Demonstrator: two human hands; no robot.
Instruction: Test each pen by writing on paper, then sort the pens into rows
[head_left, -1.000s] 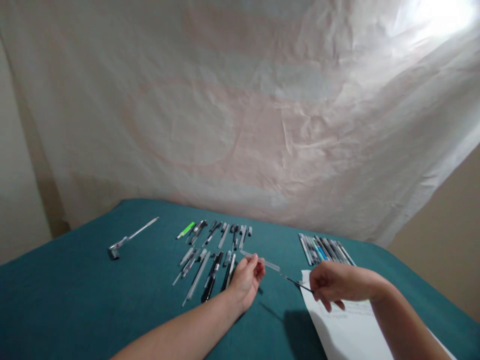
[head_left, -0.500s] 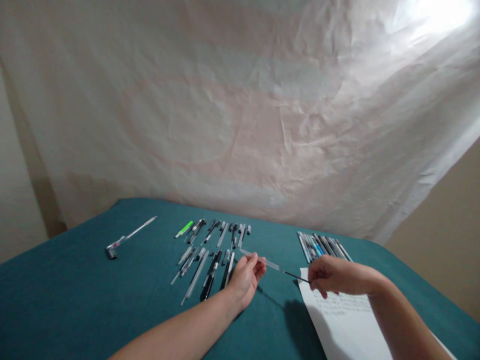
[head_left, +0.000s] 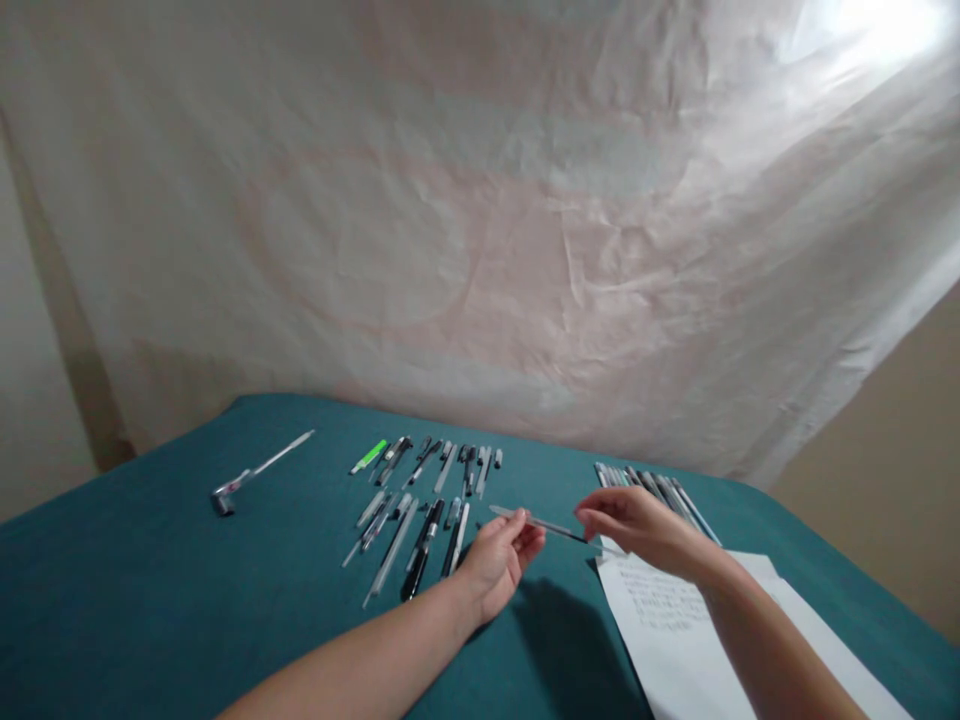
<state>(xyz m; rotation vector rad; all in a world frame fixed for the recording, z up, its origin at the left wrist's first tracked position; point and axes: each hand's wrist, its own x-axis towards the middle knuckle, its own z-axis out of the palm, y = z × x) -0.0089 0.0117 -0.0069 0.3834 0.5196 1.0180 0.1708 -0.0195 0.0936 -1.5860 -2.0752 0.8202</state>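
Observation:
My left hand pinches a clear pen barrel a little above the teal table. My right hand pinches a thin dark ink refill whose far end meets the barrel's open end. Both hands hover between a spread of pens and pen parts on the left and a row of pens on the right, partly hidden by my right hand.
A sheet of paper with handwriting lies under my right forearm. A lone clear pen with a cap lies at the far left of the teal tablecloth. A wrinkled white sheet hangs behind the table.
My right hand has moved left and up toward my left hand, and the visible part of the refill between the hands is shorter. The left hand stayed almost still.

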